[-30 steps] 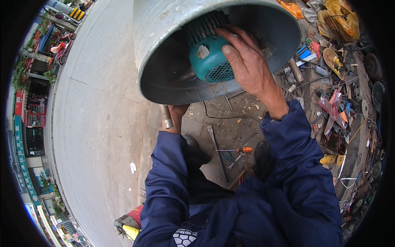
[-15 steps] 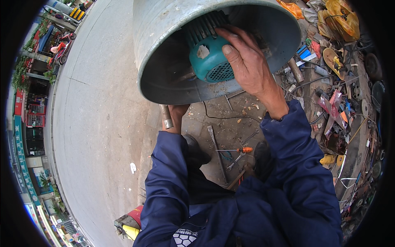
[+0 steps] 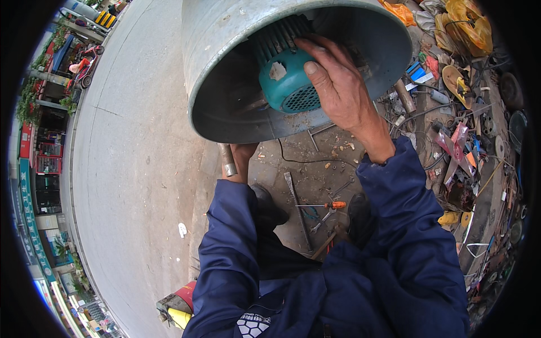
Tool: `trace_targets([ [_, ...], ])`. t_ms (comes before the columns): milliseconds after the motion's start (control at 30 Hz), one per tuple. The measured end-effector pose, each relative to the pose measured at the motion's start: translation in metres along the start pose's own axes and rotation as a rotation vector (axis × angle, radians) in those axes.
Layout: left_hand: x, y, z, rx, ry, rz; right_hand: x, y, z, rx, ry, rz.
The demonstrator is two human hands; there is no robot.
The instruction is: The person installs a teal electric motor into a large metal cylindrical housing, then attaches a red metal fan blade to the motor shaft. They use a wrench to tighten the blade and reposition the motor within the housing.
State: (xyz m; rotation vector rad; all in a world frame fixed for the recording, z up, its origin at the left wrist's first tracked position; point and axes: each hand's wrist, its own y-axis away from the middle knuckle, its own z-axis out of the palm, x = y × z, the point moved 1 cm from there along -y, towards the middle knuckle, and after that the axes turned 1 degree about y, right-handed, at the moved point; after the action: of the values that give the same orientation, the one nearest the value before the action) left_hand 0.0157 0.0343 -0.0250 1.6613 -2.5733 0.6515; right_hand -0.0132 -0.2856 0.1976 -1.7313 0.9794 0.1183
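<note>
A large grey metal fan housing (image 3: 197,73), round and open at the near end, fills the top middle. Inside it sits a teal electric motor (image 3: 279,79) with cooling fins, a perforated end cover and a torn pale label. My right hand (image 3: 344,93) lies against the motor's right side, fingers stretched over the fins and thumb apart on the end cover. Under the housing's lower rim my left hand (image 3: 243,153) shows only at the wrist and heel; its fingers are hidden behind the housing. Beside that wrist, a short metal tube (image 3: 228,160) sticks down from the housing.
Between my feet lie a flat metal bar (image 3: 298,211), an orange-handled screwdriver (image 3: 336,205), a wrench (image 3: 322,222) and teal-handled pliers (image 3: 309,213). A black cable (image 3: 315,161) runs across the ground. Scrap and a pink fan blade (image 3: 453,149) crowd the right; a road (image 3: 124,141) stretches left.
</note>
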Motion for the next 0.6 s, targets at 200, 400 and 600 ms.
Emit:
trace_targets([
  [200, -0.007, 0.002, 0.004, 0.031, -0.025, 0.001, 0.0, 0.0, 0.0, 0.009, 0.006, -0.017],
  [400, -0.009, 0.001, 0.005, 0.044, 0.08, 0.015, 0.0, 0.001, 0.001, 0.012, 0.0, -0.016],
  [600, 0.002, -0.002, -0.006, 0.109, 0.07, 0.014, 0.0, -0.001, 0.001, 0.016, 0.0, -0.02],
])
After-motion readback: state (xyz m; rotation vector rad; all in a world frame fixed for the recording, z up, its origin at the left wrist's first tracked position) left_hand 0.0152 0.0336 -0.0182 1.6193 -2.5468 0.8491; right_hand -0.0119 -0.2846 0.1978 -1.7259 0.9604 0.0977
